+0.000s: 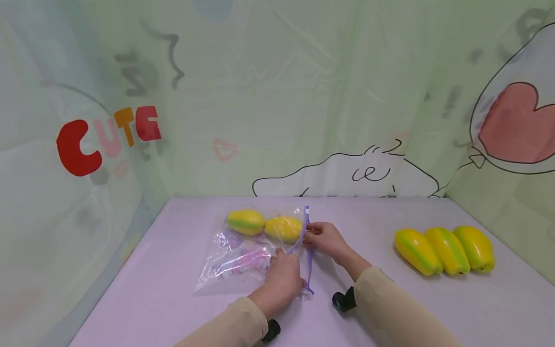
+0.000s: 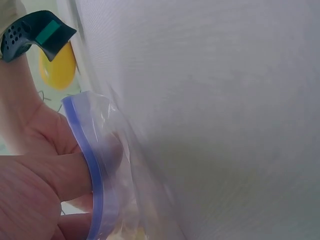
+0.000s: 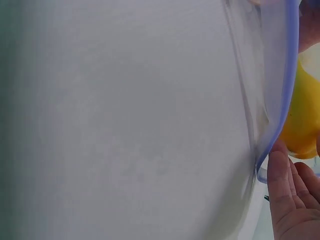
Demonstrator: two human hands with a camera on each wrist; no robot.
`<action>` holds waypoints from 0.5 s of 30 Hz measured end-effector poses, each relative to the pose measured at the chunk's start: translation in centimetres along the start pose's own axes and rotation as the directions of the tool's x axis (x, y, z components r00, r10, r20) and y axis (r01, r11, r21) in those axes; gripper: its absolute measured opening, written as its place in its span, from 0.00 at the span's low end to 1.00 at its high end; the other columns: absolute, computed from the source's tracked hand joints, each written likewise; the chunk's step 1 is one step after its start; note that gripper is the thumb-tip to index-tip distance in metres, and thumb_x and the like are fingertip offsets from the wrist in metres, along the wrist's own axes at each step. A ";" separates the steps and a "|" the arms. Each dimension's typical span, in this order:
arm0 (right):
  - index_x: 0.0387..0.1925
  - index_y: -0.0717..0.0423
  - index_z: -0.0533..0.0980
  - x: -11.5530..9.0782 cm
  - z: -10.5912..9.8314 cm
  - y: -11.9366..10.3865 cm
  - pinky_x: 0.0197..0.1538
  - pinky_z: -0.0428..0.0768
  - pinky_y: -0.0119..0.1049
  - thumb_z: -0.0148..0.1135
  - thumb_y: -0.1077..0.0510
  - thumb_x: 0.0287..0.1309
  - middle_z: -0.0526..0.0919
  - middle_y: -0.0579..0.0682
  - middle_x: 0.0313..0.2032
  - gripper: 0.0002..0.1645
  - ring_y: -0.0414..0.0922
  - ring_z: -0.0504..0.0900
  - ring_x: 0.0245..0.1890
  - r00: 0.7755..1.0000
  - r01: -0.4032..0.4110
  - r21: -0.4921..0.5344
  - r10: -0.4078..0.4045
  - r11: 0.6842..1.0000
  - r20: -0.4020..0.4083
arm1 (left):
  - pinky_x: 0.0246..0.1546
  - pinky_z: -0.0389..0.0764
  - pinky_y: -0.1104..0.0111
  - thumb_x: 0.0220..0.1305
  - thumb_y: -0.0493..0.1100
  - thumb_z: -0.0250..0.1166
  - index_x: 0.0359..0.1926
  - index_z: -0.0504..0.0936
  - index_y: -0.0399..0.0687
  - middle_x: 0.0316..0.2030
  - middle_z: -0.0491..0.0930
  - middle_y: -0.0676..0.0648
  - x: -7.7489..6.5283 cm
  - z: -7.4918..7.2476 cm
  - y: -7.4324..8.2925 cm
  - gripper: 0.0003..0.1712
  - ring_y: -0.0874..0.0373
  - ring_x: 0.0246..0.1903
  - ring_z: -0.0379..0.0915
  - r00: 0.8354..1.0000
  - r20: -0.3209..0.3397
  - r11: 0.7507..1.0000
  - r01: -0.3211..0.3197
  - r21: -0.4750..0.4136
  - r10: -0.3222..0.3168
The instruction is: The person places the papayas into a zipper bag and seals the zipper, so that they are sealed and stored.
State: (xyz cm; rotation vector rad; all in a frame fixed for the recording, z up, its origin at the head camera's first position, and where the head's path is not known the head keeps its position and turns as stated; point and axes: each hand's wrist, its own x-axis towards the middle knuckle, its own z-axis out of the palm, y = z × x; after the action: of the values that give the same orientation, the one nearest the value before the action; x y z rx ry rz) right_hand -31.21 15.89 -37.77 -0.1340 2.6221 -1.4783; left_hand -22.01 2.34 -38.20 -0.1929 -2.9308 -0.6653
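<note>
A clear zip-lock bag (image 1: 217,272) with a purple-blue zip strip and pink print lies flat, its mouth toward the right. Inside it, near the far side, are two yellow-green papayas (image 1: 245,222), end to end. My left hand (image 1: 282,277) holds the near part of the mouth; in the left wrist view a digit reaches behind the blue zip strip (image 2: 95,185). Farther along the mouth, beside the right papaya (image 1: 284,229), my right hand (image 1: 327,238) pinches the zip edge. The right wrist view shows its fingertips (image 3: 278,162) against the strip.
Three more papayas (image 1: 446,250) lie side by side on the right of the pale purple table (image 1: 143,289). Printed curtains (image 1: 277,96) stand around the back and sides. A dark wrist device (image 1: 344,300) hangs under the right sleeve.
</note>
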 end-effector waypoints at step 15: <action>0.61 0.67 0.75 -2.4 -6.0 0.6 0.50 0.87 0.44 0.60 0.58 0.71 0.85 0.62 0.51 0.23 0.52 0.87 0.46 0.997 0.083 -0.253 -0.078 0.964 0.029 | 0.40 0.81 0.53 0.39 0.42 0.86 0.36 0.85 0.29 0.44 0.77 0.30 0.0 -0.2 -0.2 0.26 0.39 0.36 0.77 1.000 0.002 1.000 0.007 -0.025 -0.007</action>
State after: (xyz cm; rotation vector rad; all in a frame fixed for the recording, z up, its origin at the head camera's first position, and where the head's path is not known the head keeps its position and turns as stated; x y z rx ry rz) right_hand -29.80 21.60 -35.05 -0.2806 2.8105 -1.1478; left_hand -22.04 2.04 -38.15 -0.1857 -2.9273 -0.7041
